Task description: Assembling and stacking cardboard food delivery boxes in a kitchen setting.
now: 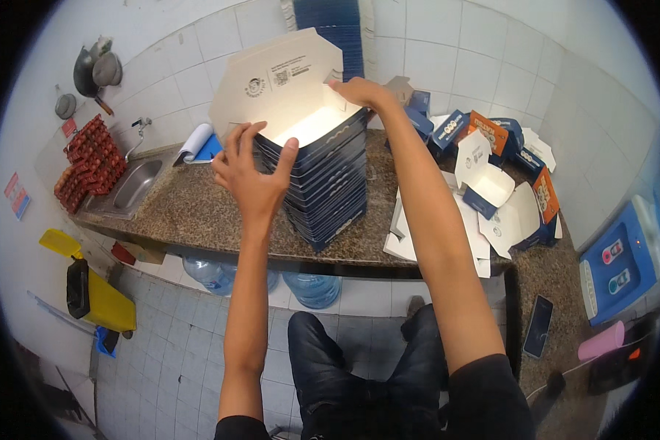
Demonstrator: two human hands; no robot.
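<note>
A tall stack of nested dark blue cardboard food boxes (326, 187) stands on the granite counter. The top food box (312, 126) has its white inside showing, with its wide lid (275, 81) raised at the back. My left hand (253, 169) is at the near left corner of this box, fingers spread and thumb up beside the front rim. At the far right corner, my right hand (361, 93) has its fingers closed on the box's edge, near a side flap. Some of its fingertips are hidden.
Loose boxes (491, 187) and flat white card pieces lie on the right. A phone (538, 326), pink cup (601, 341) and blue water dispenser (623, 260) are farther right. To the left are a sink (136, 187) and red egg trays (95, 158). Water bottles (312, 288) stand below.
</note>
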